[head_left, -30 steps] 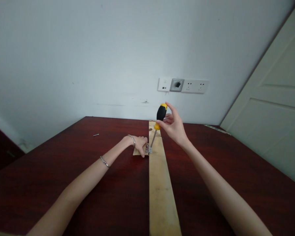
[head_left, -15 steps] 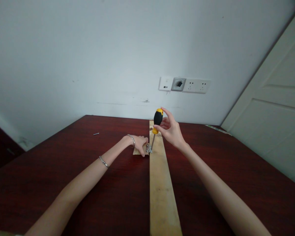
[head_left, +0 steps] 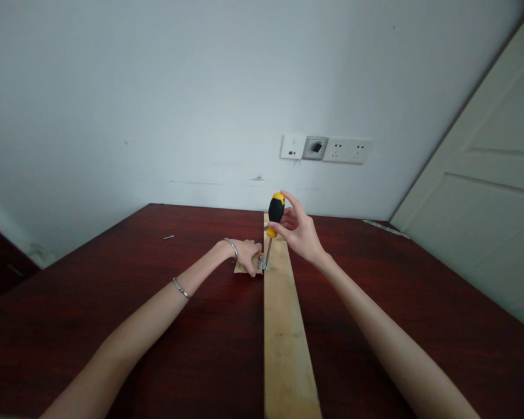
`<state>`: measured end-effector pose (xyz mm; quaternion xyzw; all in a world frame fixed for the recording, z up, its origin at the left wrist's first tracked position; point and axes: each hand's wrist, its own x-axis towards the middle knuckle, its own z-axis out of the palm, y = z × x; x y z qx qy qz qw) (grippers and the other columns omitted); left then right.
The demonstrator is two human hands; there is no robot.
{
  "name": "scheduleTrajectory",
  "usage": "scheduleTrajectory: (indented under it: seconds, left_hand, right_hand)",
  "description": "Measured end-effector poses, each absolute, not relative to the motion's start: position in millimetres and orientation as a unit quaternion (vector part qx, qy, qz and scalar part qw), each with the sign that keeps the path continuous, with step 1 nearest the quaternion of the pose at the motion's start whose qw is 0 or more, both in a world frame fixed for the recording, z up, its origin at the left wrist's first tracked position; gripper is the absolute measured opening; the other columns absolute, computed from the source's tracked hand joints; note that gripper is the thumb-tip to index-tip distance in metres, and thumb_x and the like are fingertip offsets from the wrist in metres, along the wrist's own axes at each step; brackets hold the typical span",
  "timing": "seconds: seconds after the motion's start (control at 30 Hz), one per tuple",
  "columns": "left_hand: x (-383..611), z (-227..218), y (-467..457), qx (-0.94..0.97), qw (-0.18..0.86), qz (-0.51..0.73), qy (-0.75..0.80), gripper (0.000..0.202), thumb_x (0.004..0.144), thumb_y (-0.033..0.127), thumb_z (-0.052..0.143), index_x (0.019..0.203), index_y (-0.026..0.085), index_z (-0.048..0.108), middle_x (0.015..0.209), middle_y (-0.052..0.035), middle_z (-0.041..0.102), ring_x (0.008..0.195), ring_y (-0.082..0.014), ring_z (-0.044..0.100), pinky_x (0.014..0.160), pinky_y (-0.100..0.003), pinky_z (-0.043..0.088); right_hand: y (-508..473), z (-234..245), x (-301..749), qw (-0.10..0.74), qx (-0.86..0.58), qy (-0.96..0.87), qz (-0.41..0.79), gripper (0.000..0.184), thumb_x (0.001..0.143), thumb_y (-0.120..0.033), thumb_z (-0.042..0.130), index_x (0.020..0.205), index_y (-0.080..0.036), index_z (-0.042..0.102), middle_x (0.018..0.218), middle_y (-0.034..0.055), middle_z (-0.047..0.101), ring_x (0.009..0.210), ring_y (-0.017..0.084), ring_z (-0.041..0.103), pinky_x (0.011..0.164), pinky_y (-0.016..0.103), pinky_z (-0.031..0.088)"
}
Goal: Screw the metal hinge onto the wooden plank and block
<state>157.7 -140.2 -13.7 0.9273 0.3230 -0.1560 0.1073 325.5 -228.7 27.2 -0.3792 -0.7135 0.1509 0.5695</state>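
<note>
My right hand (head_left: pixel 302 231) grips a black and yellow screwdriver (head_left: pixel 276 209) by its handle, thumb low and index finger near the top. The screwdriver leans slightly, its shaft reaching down to a small metal hinge (head_left: pixel 262 262). This hinge bridges the left edge of a long wooden plank (head_left: pixel 283 326) and a short wooden board (head_left: pixel 241 269). Over the short board lies my left hand (head_left: pixel 247 255), thumb towards the near edge and fingers towards the far side, holding it against the plank. The hand covers much of that board, and any screw under the tip is too small to make out.
Beneath everything is a dark red wooden tabletop (head_left: pixel 201 337). A small metal rod or screw (head_left: pixel 168 237) lies on it to the left. White wall sockets (head_left: pixel 346 150) are set in the wall behind, and a panelled white door (head_left: pixel 493 174) stands at the right.
The whole view has shifted slightly, so everything appears a little further left. Both hands keep their places on the screwdriver and the short board.
</note>
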Motion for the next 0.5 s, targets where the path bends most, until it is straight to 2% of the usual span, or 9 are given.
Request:
scheduleTrajectory:
  seconds: [0.3, 0.5]
  left_hand:
    - [158.3, -9.0, -143.8, 0.925, 0.095, -0.172, 0.325, 0.079, 0.051, 0.055, 0.075, 0.117, 0.018, 0.052, 0.121, -0.0145, 0.055, 0.110, -0.0323, 0.053, 0.085, -0.034, 0.046]
    - [159.5, -4.8, -146.5, 0.926, 0.088, -0.188, 0.315, 0.080, 0.055, 0.054, 0.074, 0.119, 0.013, 0.051, 0.123, -0.0188, 0.052, 0.111, -0.0335, 0.052, 0.085, -0.035, 0.046]
  right_hand:
    - [-227.1, 25.4, 325.6, 0.567, -0.375, -0.717, 0.156, 0.073, 0.080, -0.033, 0.068, 0.144, -0.030, 0.032, 0.087, 0.0007, 0.058, 0.070, 0.016, 0.061, 0.071, 0.035, 0.057]
    - [-229.2, 27.6, 325.0, 0.567, -0.370, -0.719, 0.159, 0.073, 0.080, -0.033, 0.069, 0.143, -0.030, 0.032, 0.088, 0.0003, 0.057, 0.070, 0.015, 0.062, 0.072, 0.034, 0.057]
